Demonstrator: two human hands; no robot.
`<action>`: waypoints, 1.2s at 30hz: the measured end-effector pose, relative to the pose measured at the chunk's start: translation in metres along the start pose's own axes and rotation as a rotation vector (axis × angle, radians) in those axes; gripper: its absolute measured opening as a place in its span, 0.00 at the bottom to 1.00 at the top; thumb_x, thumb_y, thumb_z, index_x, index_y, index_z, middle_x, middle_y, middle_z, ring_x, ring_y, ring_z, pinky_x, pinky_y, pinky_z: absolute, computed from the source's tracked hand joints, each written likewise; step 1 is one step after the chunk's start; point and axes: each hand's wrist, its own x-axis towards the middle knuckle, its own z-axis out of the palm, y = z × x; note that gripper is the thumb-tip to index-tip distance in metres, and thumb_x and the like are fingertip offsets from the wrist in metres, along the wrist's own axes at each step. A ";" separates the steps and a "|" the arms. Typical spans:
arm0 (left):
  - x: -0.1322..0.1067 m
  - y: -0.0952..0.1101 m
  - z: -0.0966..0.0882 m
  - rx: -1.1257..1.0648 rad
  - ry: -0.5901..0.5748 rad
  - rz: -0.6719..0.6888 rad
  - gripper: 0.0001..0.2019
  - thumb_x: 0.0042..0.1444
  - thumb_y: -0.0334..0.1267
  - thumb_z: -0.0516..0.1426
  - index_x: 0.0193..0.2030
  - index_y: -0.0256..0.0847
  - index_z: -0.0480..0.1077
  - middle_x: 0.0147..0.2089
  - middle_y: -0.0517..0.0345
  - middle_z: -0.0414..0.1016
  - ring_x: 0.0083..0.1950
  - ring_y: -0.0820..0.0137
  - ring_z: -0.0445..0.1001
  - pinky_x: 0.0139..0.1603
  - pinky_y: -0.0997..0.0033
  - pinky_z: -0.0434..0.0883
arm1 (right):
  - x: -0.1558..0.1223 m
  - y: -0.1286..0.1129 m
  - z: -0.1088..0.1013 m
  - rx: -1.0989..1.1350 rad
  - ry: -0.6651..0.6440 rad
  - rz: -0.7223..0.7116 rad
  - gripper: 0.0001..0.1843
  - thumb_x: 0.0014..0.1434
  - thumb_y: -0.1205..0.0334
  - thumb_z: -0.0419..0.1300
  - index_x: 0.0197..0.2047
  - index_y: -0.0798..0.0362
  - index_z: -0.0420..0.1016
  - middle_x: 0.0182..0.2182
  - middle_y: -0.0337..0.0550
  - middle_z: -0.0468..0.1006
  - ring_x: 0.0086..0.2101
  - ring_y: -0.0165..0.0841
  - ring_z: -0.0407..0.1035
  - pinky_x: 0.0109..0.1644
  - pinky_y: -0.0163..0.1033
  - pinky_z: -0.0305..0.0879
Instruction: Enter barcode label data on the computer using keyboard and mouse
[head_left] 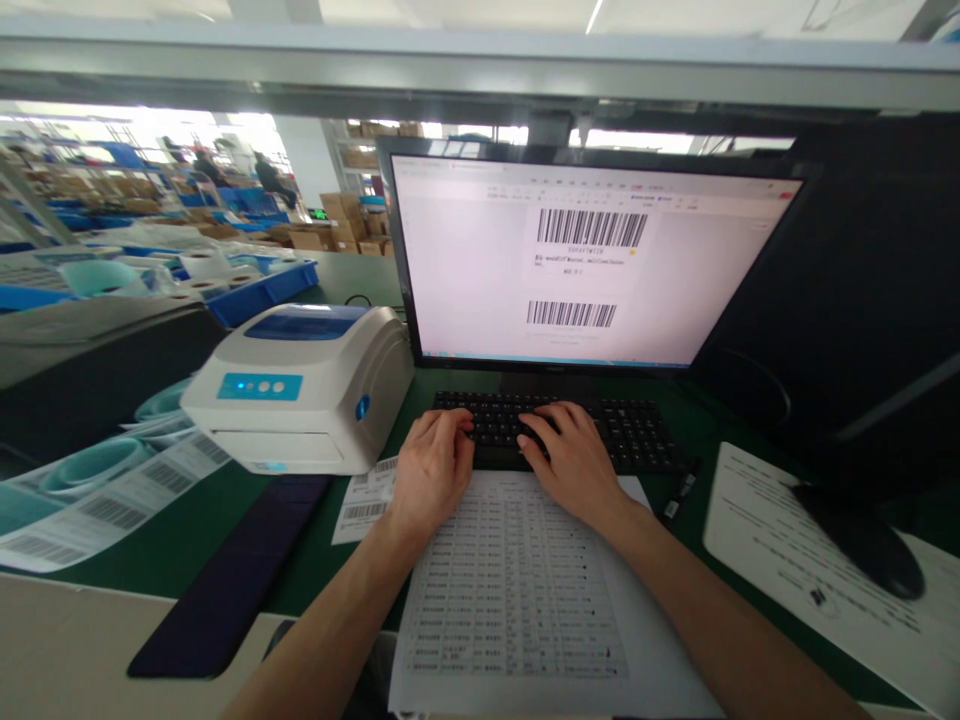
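Both of my hands rest on a black keyboard in front of a monitor that shows two barcodes. My left hand has its fingers spread over the keys on the left side. Over the middle keys lies my right hand, fingers curled down. Neither hand holds anything. Under my wrists lies a printed sheet with a table of rows. A white label printer with a blue top stands left of the keyboard.
Barcode label strips trail left of the printer, and a small label sheet lies by my left wrist. A black mouse sits on a printed pad at right. A dark strip lies on the green table. Blue bins and cartons stand behind.
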 end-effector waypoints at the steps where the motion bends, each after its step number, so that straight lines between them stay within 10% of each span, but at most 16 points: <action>1: 0.000 0.000 0.000 -0.001 0.002 -0.011 0.10 0.76 0.27 0.54 0.55 0.45 0.73 0.48 0.51 0.88 0.52 0.56 0.87 0.56 0.49 0.86 | 0.000 0.001 0.000 0.002 0.002 0.003 0.20 0.84 0.53 0.56 0.68 0.50 0.83 0.58 0.56 0.84 0.64 0.54 0.70 0.72 0.72 0.75; 17: -0.002 -0.006 0.002 0.050 0.045 -0.113 0.12 0.74 0.26 0.53 0.54 0.46 0.72 0.48 0.51 0.87 0.52 0.56 0.85 0.56 0.48 0.84 | -0.008 -0.002 -0.007 0.062 0.018 -0.068 0.10 0.79 0.62 0.61 0.52 0.49 0.85 0.64 0.54 0.80 0.65 0.54 0.69 0.71 0.70 0.78; 36: -0.002 -0.009 0.003 0.153 0.063 -0.048 0.08 0.77 0.31 0.54 0.56 0.46 0.72 0.50 0.50 0.88 0.52 0.53 0.85 0.55 0.47 0.82 | -0.006 -0.002 -0.016 0.106 0.132 0.018 0.09 0.79 0.64 0.59 0.57 0.49 0.80 0.56 0.51 0.82 0.59 0.46 0.73 0.66 0.59 0.80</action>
